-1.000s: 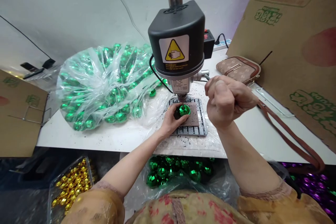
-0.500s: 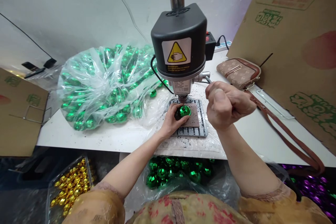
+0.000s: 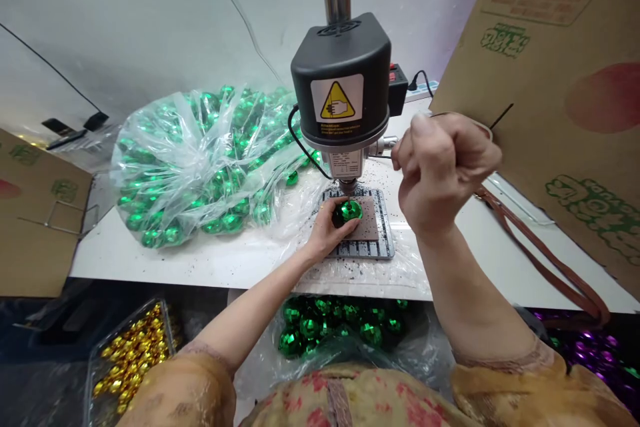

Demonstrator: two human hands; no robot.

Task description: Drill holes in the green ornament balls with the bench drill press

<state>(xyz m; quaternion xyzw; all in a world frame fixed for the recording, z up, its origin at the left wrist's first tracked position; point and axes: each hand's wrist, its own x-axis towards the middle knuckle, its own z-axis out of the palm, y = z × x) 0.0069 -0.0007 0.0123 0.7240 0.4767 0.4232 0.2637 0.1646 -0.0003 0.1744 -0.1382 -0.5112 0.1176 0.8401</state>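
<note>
A black-topped drill press (image 3: 341, 80) with a yellow warning label stands on the white table. Under its chuck, my left hand (image 3: 331, 225) grips a shiny green faceted ball (image 3: 351, 211) between thumb and fingers. The ball rests on a brown board (image 3: 369, 220) over the slotted metal base (image 3: 385, 240). To the right of the drill head, my right hand (image 3: 445, 167) is closed in a fist by the feed lever (image 3: 386, 145); what its fingers wrap round is hidden.
Left of the press lies a clear bag of green balls (image 3: 200, 167). More green balls (image 3: 345, 323) are at the table's front edge, gold balls (image 3: 135, 353) at lower left. A brown strap (image 3: 545, 253) and cardboard box (image 3: 565, 107) are right.
My right hand has risen and moved slightly right, now covering the purse. The chuck is a little higher, and the drill tip no longer shows in the ball. My left hand has barely moved.
</note>
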